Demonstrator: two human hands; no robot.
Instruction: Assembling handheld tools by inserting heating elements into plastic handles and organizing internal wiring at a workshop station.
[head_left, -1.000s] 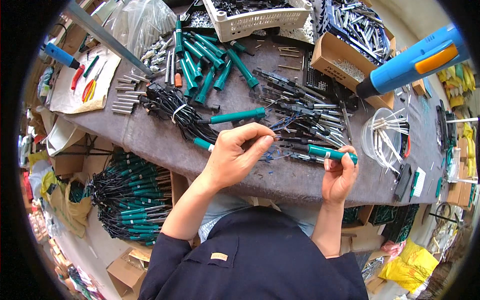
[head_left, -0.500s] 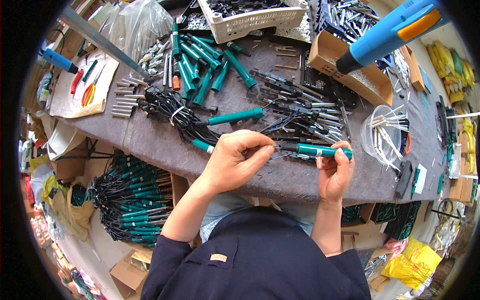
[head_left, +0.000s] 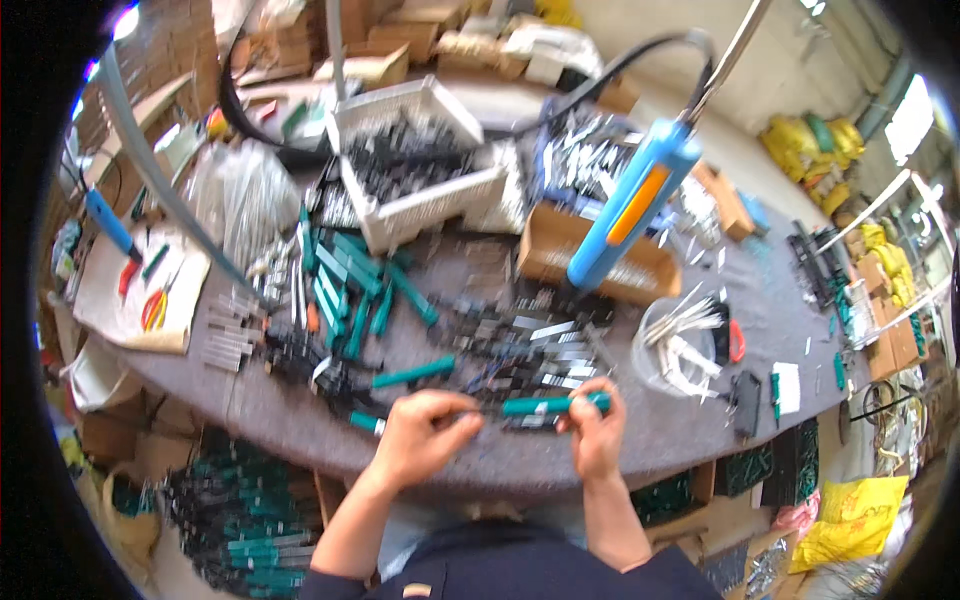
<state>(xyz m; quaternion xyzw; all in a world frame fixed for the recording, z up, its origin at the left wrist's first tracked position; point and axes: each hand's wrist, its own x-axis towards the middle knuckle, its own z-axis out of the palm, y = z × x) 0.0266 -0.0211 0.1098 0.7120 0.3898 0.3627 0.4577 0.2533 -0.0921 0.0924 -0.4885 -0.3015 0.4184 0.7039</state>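
The picture is blurred by motion. My right hand (head_left: 598,440) is closed round the right end of a green tube-shaped tool handle (head_left: 540,406), held level above the near part of the workbench. At the handle's dark left end, my left hand (head_left: 415,438) pinches thumb and forefinger together on what look like thin wires, mostly hidden by the fingers. Just beyond my left hand lies another green handle (head_left: 413,372). A tied bundle of black cords (head_left: 305,368) is to its left. Behind the held handle, slim metal-and-black parts (head_left: 540,345) lie heaped.
A blue power tool (head_left: 640,200) with an orange trigger hangs over a cardboard box (head_left: 545,245). Right of it stands a clear tub (head_left: 650,355) of white sticks. Loose green handles (head_left: 350,275) and a white crate (head_left: 435,200) lie farther back. Corded handles (head_left: 250,520) are heaped below the bench.
The view has tilted up, so the bench and both hands sit lower and farther left in the picture. Both hands keep their hold, with the handle still level between them.
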